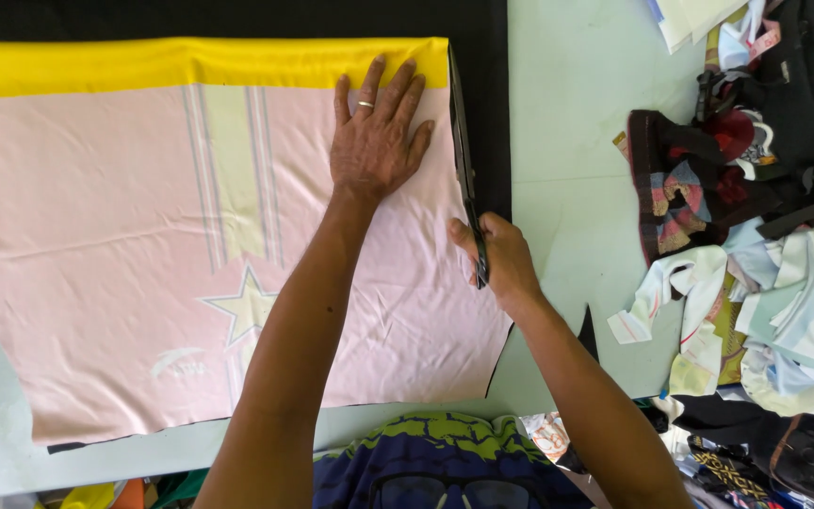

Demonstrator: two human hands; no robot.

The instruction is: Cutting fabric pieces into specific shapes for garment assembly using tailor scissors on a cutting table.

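Bare forearms, no sleeves in view. A plain silver-coloured ring (pixel 366 104) worn on one finger of the left hand (pixel 376 141). Nothing worn on the right hand (pixel 501 256). Below, a dark blue shirt (pixel 445 462) patterned in yellow-green.

Cloth panel (pixel 143 245) lies on the table (pixel 567 188); scissors (pixel 464 160) along its right edge, scrap pile (pixel 756 236) farther right

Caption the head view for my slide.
Left hand flattens pink fabric; right hand runs scissors along its edge.
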